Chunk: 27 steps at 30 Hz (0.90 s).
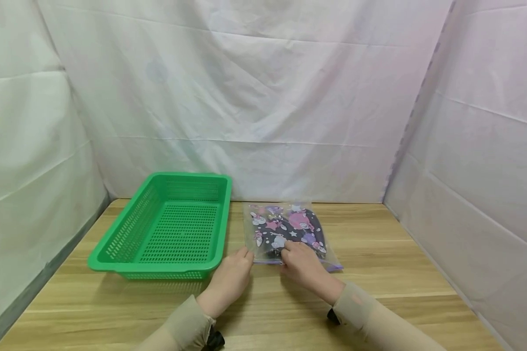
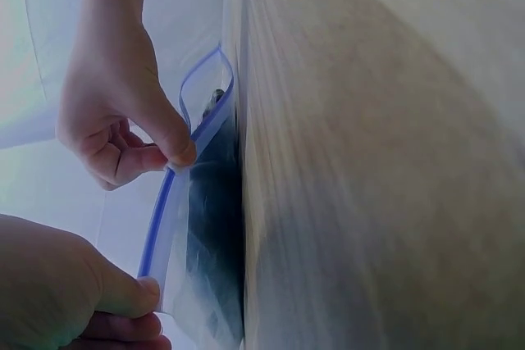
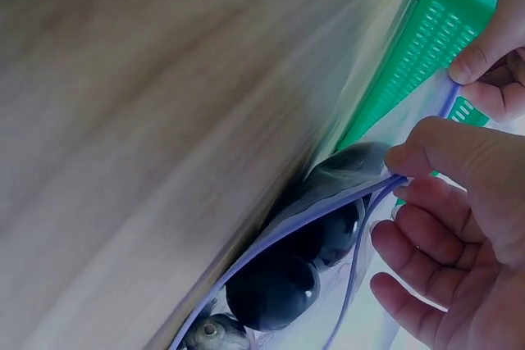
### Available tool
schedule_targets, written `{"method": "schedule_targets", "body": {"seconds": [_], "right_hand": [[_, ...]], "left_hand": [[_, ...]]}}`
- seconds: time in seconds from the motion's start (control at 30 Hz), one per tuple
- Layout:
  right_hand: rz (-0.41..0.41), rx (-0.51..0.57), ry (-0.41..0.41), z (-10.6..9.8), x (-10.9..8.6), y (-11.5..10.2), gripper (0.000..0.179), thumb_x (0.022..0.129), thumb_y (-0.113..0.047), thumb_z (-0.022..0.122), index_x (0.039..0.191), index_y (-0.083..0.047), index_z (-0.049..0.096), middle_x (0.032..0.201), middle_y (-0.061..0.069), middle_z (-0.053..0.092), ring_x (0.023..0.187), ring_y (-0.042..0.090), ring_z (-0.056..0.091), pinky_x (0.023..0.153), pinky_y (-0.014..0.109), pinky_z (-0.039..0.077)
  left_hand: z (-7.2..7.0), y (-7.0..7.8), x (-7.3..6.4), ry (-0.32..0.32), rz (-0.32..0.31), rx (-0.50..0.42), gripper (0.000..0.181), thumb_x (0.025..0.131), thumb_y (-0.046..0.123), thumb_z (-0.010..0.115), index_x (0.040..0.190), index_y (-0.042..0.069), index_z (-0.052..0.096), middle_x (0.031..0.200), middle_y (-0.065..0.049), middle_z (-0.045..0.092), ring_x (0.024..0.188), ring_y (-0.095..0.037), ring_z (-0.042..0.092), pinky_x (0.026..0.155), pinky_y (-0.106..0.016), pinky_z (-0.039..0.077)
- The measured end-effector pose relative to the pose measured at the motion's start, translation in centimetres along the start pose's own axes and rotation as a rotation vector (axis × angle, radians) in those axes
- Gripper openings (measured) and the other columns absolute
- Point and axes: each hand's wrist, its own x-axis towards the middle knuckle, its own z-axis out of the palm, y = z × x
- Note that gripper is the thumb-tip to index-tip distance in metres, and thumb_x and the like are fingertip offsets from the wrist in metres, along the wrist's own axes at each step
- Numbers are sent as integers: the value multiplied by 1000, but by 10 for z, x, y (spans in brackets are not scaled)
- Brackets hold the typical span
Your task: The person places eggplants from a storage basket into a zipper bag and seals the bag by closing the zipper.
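A clear zip bag with pink, purple and white cartoon prints lies flat on the table. Dark, glossy rounded things show inside it in the right wrist view; their kind cannot be told. My left hand pinches the near left corner of the bag at its purple zip strip. Farther along that strip, my right hand pinches the two edges together between thumb and forefinger. Between the hands the strip's edges lie together; to the right of my right hand the mouth gapes.
A green plastic basket with slotted sides stands left of the bag, its near right corner close to my left hand. Wooden tabletop extends to the right. White cloth hangs behind and along both sides.
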Motion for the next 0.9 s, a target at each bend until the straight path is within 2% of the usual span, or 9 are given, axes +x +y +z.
{"method": "schedule_targets", "body": {"seconds": [0.27,0.43,0.57,0.77,0.9], "right_hand": [[3,72,3,0,0,3,28,66,-12,75,65,-16,48,69,-5,45,60,14,46,58,32,44],[-13,89,22,-1,3,2,17,69,-11,74,69,-15,58,70,-6,52,62,14,51,63,31,46],[-29,67,53,0,5,-1,17,71,-10,78,68,-14,62,68,-5,55,63,16,56,62,32,46],[-33,18,88,-1,5,-3,24,70,-13,84,64,-13,60,66,-4,55,60,17,55,56,31,41],[-46,-31,111,1,4,-3,23,70,-13,84,66,-14,61,68,-4,57,63,16,57,65,34,43]], "left_hand": [[-1,0,1,-35,-74,-39,13,78,-7,62,85,4,61,79,-8,59,70,-26,62,61,-37,53],[-1,1,1,-13,-65,-36,11,78,-6,62,82,4,60,78,-8,59,67,-25,62,59,-36,53],[0,1,1,10,-52,-29,10,77,-5,64,81,3,60,77,-8,59,65,-25,61,57,-37,52],[1,0,2,-11,-54,-28,8,78,-4,64,82,2,61,76,-8,58,64,-24,60,56,-35,52],[0,0,1,-26,-63,-33,9,78,-5,63,83,2,61,77,-8,57,65,-25,60,57,-36,52]]}}
